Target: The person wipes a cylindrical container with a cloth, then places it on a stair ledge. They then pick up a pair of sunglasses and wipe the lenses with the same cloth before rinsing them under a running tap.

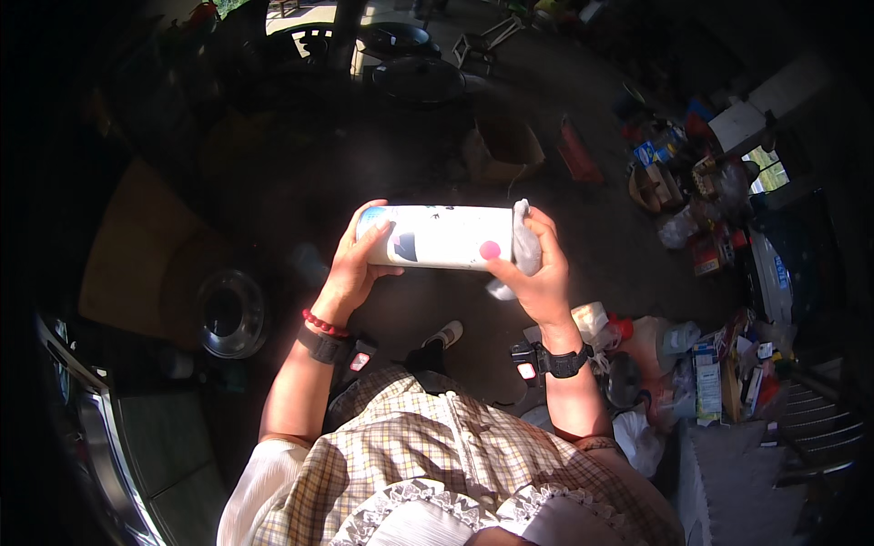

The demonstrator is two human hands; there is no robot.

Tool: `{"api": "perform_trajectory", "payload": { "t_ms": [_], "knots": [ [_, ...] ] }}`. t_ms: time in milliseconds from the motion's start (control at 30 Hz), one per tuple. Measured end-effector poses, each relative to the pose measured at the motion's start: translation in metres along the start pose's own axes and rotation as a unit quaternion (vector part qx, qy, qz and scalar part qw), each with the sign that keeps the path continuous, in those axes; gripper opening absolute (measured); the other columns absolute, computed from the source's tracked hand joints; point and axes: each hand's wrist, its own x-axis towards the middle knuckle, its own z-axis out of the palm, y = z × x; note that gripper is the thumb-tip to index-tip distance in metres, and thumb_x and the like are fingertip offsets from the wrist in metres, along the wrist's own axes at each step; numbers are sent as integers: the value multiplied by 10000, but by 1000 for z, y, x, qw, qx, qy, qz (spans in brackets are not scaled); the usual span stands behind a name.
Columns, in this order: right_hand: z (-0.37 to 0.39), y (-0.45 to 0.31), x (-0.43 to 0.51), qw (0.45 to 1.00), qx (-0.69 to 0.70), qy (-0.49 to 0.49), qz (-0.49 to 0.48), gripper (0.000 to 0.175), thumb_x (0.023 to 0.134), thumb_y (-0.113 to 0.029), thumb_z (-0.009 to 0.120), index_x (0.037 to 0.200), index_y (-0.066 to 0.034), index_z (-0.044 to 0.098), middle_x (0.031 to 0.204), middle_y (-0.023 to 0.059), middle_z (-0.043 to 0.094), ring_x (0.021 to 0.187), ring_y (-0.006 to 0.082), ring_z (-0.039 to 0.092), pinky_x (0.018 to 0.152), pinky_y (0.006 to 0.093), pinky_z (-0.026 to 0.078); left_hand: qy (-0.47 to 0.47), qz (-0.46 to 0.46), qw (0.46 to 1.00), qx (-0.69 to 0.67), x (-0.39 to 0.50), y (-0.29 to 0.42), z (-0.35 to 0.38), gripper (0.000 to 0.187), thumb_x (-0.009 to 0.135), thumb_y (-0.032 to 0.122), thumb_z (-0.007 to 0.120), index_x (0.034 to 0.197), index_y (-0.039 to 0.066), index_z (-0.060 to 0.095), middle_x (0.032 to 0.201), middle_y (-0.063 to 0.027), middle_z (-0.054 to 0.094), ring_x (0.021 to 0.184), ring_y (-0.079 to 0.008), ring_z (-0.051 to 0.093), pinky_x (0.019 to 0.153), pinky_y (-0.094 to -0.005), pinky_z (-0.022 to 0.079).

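Note:
A white cylindrical container (444,235) with a pink dot and dark printed shapes lies sideways between my hands, in bright light. My left hand (360,252) grips its left end, thumb on the front and fingers behind and below. At the other end, my right hand (543,266) holds the container with the thumb near the pink dot. A light grey cloth (524,239) is pressed between my right hand and that end, and a corner of it hangs below. Whether the container has a lid cannot be told.
An open cardboard box (504,153) stands on the dark floor ahead. A round metal basin (232,314) is at the left. Bags, bottles and cartons (708,382) crowd the right side. Farther off are a wooden stool (474,51) and a dark round table (418,78).

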Motion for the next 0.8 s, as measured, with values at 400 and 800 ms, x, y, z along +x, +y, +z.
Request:
{"api": "perform_trajectory", "payload": {
  "t_ms": [400,800],
  "knots": [
    [8,8,0,994,59,60,76,269,836,-179,802,840,5,607,1163,76,578,963,114,565,832,253,470,-45,88,991,85,3,-9,-10,701,876,306,747,1454,173,372,1321,-113,509,1244,-260,509,909,-364,551],
    [15,3,-1,997,64,13,37,267,752,-17,785,976,-15,639,1266,56,561,1118,126,555,946,281,456,23,-110,992,54,-5,-4,-16,463,930,441,629,1277,158,513,1216,-75,563,1083,-187,569,700,-315,566]
  ]
}}
